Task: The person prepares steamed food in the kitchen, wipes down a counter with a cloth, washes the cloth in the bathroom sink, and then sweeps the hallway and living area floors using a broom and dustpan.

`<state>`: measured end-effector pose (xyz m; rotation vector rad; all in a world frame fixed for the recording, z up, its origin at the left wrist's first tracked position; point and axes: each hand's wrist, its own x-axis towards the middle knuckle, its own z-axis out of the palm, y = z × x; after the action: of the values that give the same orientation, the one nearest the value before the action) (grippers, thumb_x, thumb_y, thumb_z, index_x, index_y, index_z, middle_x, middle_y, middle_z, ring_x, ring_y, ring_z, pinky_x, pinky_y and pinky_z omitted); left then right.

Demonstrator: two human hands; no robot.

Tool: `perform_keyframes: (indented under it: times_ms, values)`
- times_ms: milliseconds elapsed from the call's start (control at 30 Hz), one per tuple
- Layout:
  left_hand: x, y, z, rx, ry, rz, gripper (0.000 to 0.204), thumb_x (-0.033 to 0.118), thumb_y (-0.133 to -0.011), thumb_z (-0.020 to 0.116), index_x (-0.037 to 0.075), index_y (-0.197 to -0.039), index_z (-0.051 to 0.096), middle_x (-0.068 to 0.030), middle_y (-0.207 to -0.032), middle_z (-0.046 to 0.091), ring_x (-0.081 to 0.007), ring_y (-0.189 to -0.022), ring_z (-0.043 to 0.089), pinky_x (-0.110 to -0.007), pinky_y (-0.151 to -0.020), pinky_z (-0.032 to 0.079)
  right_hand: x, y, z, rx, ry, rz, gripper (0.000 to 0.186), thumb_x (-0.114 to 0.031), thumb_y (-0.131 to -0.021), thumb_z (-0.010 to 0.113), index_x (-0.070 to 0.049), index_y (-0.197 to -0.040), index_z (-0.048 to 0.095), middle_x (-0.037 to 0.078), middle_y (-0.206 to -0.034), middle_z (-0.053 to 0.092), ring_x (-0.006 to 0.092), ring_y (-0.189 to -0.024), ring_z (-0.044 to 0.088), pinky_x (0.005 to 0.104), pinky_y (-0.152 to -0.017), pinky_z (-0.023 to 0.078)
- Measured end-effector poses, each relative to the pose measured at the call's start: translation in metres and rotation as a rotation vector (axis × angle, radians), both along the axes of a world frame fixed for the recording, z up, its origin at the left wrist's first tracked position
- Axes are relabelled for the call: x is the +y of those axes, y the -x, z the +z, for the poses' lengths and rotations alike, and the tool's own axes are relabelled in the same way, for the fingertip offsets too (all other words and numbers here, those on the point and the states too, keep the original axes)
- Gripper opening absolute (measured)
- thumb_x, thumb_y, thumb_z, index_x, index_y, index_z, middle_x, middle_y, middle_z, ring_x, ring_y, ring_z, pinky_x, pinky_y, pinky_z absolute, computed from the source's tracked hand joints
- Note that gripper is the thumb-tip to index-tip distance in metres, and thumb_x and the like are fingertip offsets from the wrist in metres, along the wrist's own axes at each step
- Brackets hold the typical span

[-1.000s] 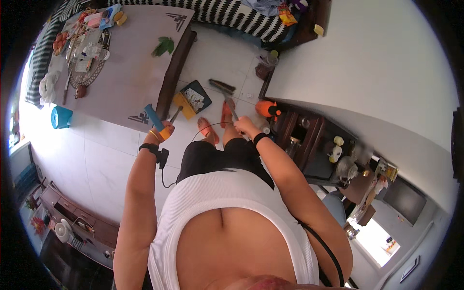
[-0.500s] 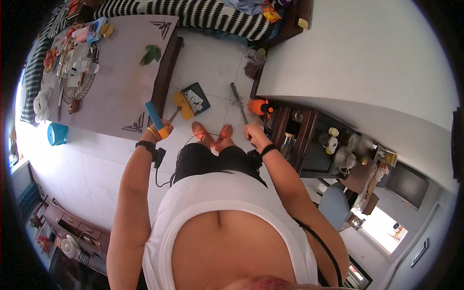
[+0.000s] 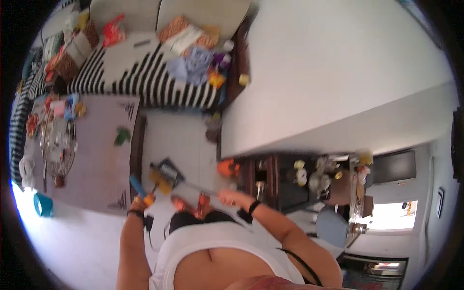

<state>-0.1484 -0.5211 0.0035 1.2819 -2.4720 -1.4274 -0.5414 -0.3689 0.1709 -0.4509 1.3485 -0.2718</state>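
Note:
My left hand (image 3: 138, 205) is closed on a broom with a blue-and-yellow handle (image 3: 137, 183). Its yellow head (image 3: 162, 182) is down at the floor, against the near left side of a dark dustpan (image 3: 168, 168). Pale markings or bits show in the pan, too blurred to name. In my right hand (image 3: 235, 197), closed fingers grip a slim grey pole (image 3: 199, 187). The pole slants left and its far end meets the dustpan's right corner; blur hides whether the two are joined. My feet (image 3: 203, 203) in reddish sandals stand just below.
A low table (image 3: 99, 145) with a leaf and clutter stands left. Beyond it is a sofa with a striped cover (image 3: 130, 72). On the right are an orange object (image 3: 228, 167), a dark wooden cabinet (image 3: 263, 176) and a blue-grey chair (image 3: 332, 224). A teal bin (image 3: 43, 205) sits far left.
The view has tilted up, showing more of the sofa. The grey pole, which pointed away from me and apart from the dustpan, has swung left to the pan. Left hand keeps the broom.

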Motion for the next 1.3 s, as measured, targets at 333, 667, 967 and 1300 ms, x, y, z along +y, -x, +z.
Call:
perform_keyframes:
  times_ms: [333, 667, 967, 1300]
  values:
    - [0.036, -0.021, 0.024, 0.981, -1.630, 1.236, 0.020, 0.017, -0.074, 0.048, 0.001, -0.062, 0.045, -0.0143, -0.057, 0.044, -0.0293, -0.053, 0.048, -0.038, -0.050, 0.044, -0.048, -0.023, 0.090, 0.158, 0.114, 0.358, 0.013, -0.017, -0.081, 0.048, -0.006, -0.074, 0.046, 0.000, -0.055, 0.042, 0.0080, -0.042, 0.038, 0.0222, -0.034, 0.030]
    - [0.177, -0.021, 0.056, 1.320, -1.659, 1.078, 0.018, 0.010, -0.075, 0.047, -0.009, -0.073, 0.048, -0.0156, -0.066, 0.048, -0.0230, -0.056, 0.049, -0.029, -0.052, 0.044, -0.033, 0.012, 0.111, 0.134, 0.191, 0.448, 0.016, -0.018, -0.082, 0.047, -0.005, -0.075, 0.045, 0.002, -0.057, 0.046, 0.0102, -0.041, 0.041, 0.0239, -0.034, 0.031]
    - [0.357, 0.004, 0.055, 1.665, -0.923, 1.090, 0.017, 0.012, -0.074, 0.048, -0.003, -0.080, 0.049, -0.0122, -0.079, 0.052, -0.0195, -0.067, 0.051, -0.030, -0.061, 0.045, 0.015, 0.018, 0.135, 0.030, 0.188, 0.739, 0.025, -0.011, -0.082, 0.040, -0.011, -0.105, 0.049, -0.005, -0.054, 0.038, 0.0020, -0.038, 0.034, 0.0164, -0.032, 0.026]
    - [0.514, -0.022, 0.096, 2.111, -1.080, 1.531, 0.014, 0.007, -0.077, 0.050, -0.006, -0.079, 0.044, -0.0163, -0.077, 0.046, -0.0184, -0.064, 0.052, -0.025, -0.058, 0.048, 0.032, -0.084, 0.121, -0.147, 0.182, 1.068, 0.037, -0.006, -0.082, 0.047, 0.002, -0.118, 0.043, 0.000, -0.073, 0.054, 0.0048, -0.062, 0.050, 0.0162, -0.053, 0.041]
